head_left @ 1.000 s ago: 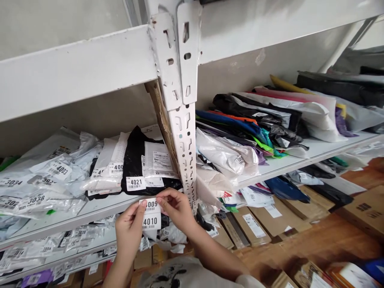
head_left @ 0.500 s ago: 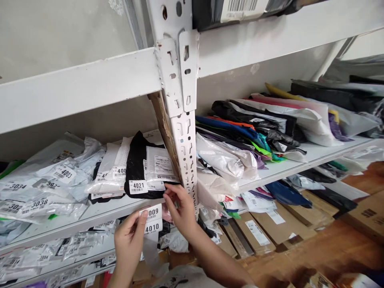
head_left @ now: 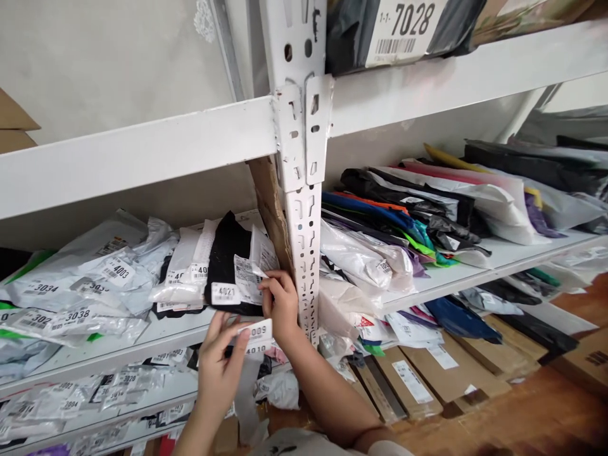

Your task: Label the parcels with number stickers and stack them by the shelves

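Observation:
My left hand (head_left: 222, 354) is closed on a strip of number labels (head_left: 260, 329) reading 009 and 4010, its backing hanging down below. Just above it, my right hand (head_left: 284, 307) has its fingers curled in a pinch at the lower corner of a small clear-white packet (head_left: 263, 248). That packet is tilted up off a black bag (head_left: 228, 244) on the shelf. A printed shipping slip (head_left: 244, 271) shows on the bag beside it, and a label (head_left: 227, 292) marked 4021 sits at the bag's front edge.
White shelf beams meet at a slotted post (head_left: 304, 234) right of my hands. Bagged parcels (head_left: 114, 272) with number labels lie on the left; colourful bags (head_left: 389, 215) fill the right shelf. Below stand cardboard boxes (head_left: 427, 373). A parcel (head_left: 403, 31) marked 7028 lies overhead.
My right hand has moved slightly up and lifted the packet's edge, so the slip beneath shows more. The label strip in my left hand has risen and tilted flatter. The view has shifted.

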The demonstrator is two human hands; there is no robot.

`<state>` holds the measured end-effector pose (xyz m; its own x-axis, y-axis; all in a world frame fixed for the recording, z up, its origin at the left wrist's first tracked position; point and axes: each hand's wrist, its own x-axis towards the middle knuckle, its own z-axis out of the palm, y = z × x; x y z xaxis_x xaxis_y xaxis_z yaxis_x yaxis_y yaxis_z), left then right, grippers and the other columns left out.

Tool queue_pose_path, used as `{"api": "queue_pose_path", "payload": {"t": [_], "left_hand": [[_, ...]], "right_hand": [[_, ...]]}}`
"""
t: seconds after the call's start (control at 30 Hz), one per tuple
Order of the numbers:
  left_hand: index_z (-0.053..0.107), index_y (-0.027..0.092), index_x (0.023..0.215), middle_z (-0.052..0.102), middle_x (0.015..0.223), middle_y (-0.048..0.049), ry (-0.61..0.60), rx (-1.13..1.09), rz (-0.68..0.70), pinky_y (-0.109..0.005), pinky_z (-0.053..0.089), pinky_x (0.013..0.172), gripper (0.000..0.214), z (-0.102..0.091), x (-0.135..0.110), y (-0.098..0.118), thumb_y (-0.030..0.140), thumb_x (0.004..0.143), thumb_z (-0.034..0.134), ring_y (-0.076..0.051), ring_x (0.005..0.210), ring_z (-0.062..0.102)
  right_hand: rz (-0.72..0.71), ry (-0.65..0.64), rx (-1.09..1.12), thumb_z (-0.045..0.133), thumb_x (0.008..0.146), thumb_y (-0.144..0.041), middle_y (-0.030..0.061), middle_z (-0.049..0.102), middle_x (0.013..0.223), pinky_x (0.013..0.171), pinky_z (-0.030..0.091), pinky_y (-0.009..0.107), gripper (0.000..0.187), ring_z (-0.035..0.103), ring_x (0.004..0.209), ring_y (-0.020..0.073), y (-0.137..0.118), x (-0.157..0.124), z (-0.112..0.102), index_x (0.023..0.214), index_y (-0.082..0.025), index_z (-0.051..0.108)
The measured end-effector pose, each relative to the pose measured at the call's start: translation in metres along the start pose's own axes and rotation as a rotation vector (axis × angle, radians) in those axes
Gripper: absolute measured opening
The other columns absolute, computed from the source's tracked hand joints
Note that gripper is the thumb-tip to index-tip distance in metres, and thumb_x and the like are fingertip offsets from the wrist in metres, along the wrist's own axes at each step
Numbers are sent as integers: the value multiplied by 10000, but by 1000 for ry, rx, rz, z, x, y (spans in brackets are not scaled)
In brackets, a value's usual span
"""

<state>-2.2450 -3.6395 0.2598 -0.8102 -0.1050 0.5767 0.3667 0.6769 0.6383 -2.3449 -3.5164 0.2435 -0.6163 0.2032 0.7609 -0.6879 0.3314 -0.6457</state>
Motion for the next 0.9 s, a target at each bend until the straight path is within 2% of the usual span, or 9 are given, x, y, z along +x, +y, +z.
{"api": "queue_pose_path", "payload": {"t": [0.17,0.23,0.37,0.43,0.5,0.6,0.67,0.8,0.9], "left_hand": [[740,243,993,388,1533,-67,-262,-155,84,-427,437,1093,225,11,14,13,266,928,525,-277,1373,421],[739,249,1012,371,1543,-63,-296,-181,87,-452,434,1095,230,13,16,15,271,927,526,-286,1384,402],[754,263,1003,414,1518,-57,-285,-239,29,-499,404,1109,224,17,15,15,318,908,559,-307,1373,415],[762,251,983,461,1488,-66,-194,-329,-66,-477,398,1113,223,18,12,12,350,894,582,-306,1353,444],[756,233,1005,566,1396,-88,5,-462,-236,-439,427,1091,252,18,8,8,391,877,606,-293,1286,523],[743,203,1033,736,1109,-95,267,-735,-543,-407,520,981,347,15,5,1,455,802,688,-273,1081,667],[758,185,953,771,948,-77,317,-900,-658,-388,563,902,361,12,5,-1,450,708,776,-263,951,713],[768,171,797,776,843,-55,321,-1028,-710,-342,576,864,292,5,7,5,378,609,854,-233,849,731],[776,165,820,778,859,-64,297,-1041,-726,-321,574,858,297,0,5,10,368,615,851,-228,855,731]], "right_hand": [[17,-4,69,467,831,-58,75,629,988,774,534,328,313,634,917,198,7,-5,1,887,-228,723],[31,5,100,486,828,-74,78,638,984,779,539,337,299,639,914,206,10,-6,3,900,-226,733],[30,27,116,500,819,-86,76,644,973,772,547,346,287,646,897,210,12,-8,4,903,-225,738],[32,26,123,494,822,-77,79,643,985,782,549,346,299,647,910,208,10,-8,2,915,-225,736],[20,-8,135,487,827,-65,86,644,1013,822,546,355,313,644,950,208,7,-8,-1,938,-224,733],[-9,-88,154,493,826,-63,94,653,1039,863,539,372,302,640,990,213,3,-9,-7,935,-216,729],[-7,-95,182,495,829,-68,96,665,1026,851,541,377,282,646,975,214,1,-10,-11,909,-210,726],[4,-15,268,503,852,-79,85,686,952,820,535,374,255,654,924,208,-11,-14,-21,917,-208,712],[8,-132,351,586,842,-133,71,691,920,708,532,324,255,654,819,189,-26,-19,-30,1064,-210,686]]}}
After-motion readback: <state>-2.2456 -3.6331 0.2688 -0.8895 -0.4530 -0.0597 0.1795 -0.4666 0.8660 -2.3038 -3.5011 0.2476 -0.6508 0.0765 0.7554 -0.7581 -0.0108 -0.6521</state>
